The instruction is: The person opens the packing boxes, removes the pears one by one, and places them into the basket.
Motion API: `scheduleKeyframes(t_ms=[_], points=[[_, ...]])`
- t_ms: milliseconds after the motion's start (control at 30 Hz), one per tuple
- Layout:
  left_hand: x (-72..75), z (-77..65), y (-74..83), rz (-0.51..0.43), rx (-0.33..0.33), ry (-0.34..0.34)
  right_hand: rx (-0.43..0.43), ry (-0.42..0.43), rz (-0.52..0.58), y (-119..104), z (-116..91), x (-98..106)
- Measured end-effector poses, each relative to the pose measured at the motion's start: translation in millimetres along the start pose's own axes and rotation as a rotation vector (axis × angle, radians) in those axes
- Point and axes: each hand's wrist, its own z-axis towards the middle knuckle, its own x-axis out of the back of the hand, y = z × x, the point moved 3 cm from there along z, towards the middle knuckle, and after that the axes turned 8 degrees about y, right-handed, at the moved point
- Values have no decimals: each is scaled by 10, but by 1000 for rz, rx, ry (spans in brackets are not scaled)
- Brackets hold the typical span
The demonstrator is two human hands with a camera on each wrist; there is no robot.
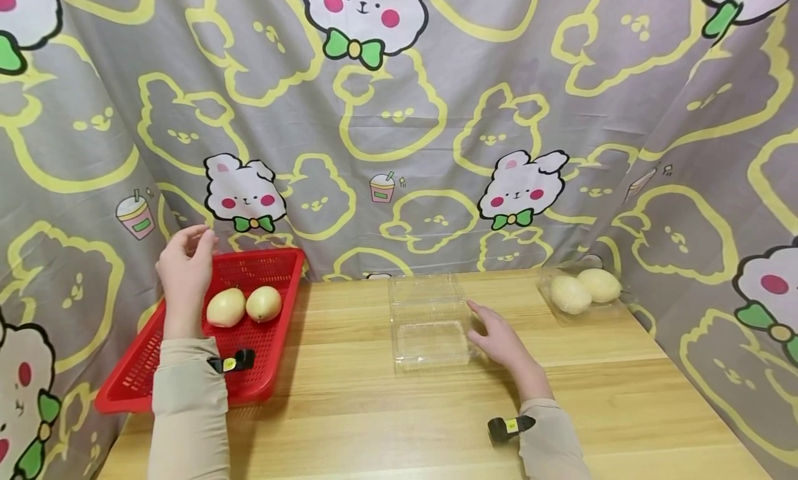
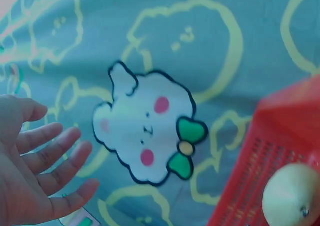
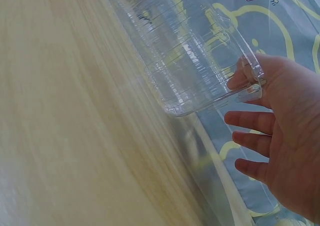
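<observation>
My left hand [image 1: 185, 269] is raised over the far left part of a red plastic basket [image 1: 293, 286], its fingers loosely spread and nothing in them. Two pale yellow pears [image 1: 226, 307] lie in that basket, just right of the hand; one pear [image 2: 290, 196] shows in the left wrist view. On the table stands a clear plastic container [image 1: 430, 359] with its lid folded back. At its right side, my right hand [image 1: 499, 338] pinches the rim between thumb and index finger. The other fingers of this hand [image 3: 295, 131] extend below the rim.
Two pale yellow fruits [image 1: 570, 295] sit in another clear container at the table's back right. A patterned curtain [image 1: 436, 154] hangs behind and along both sides of the wooden table [image 1: 374, 424]. Each wrist carries a black strapped camera [image 1: 508, 428].
</observation>
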Motion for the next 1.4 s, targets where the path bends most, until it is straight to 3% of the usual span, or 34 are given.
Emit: scheduleKeyframes(t_ms=[167,567,833,1100,1400], points=[[21,-185,135,11,11,-40,-1,0,1,-4,-1,-9],[-162,-630,300,-131,-124,-73,4,-4,-5,-2,-9,-10],[-455,-871,373,-241,-155,-146,-24,-15,12,-37,2,54],[-743,-1060,443,-351,-144,-234,-35,7,41,-76,-2,214],[-1081,-1286,532,-363,-161,-318,-64,59,40,-18,-38,499]])
